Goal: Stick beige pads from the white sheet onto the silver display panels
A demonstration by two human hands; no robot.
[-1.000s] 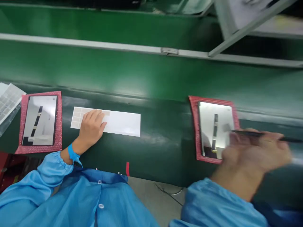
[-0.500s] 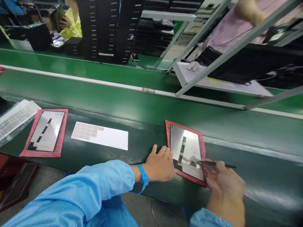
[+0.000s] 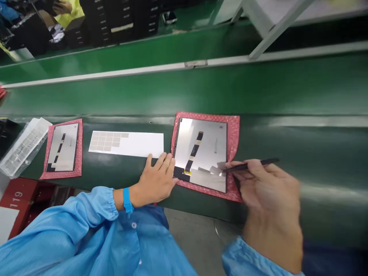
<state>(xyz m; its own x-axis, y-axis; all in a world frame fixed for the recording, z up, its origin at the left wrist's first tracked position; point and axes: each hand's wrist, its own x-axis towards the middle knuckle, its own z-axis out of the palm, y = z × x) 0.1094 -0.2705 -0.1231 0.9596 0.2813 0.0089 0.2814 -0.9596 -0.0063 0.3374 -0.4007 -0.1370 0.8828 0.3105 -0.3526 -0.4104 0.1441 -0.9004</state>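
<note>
Fingers of the right hand (image 3: 267, 188) are pinched closed around a slim black tool (image 3: 241, 167), its pointed end over the lower right of a silver panel (image 3: 211, 153). Blur softens this hand, and whether the pale patch at the tip is a loose piece or a reflection cannot be told. The left hand (image 3: 156, 182) lies palm down, fingers loosely spread and holding nothing, at the panel's lower left corner; how firmly it touches there is unclear. Mirror-smooth and rectangular, the panel carries a flat black ribbon (image 3: 194, 151) with pale bands and a yellow end, and rests on dimpled pink bubble wrap (image 3: 234, 134). Leftward lie a glossy white sheet (image 3: 140, 143) with beige rectangles, a second panel (image 3: 69, 147) on similar wrap, and sheets in crinkled clear plastic (image 3: 25, 147). Dark stacked boxes (image 3: 123, 11) and a co-worker's yellow sleeve (image 3: 71, 13) are cut off above.
</note>
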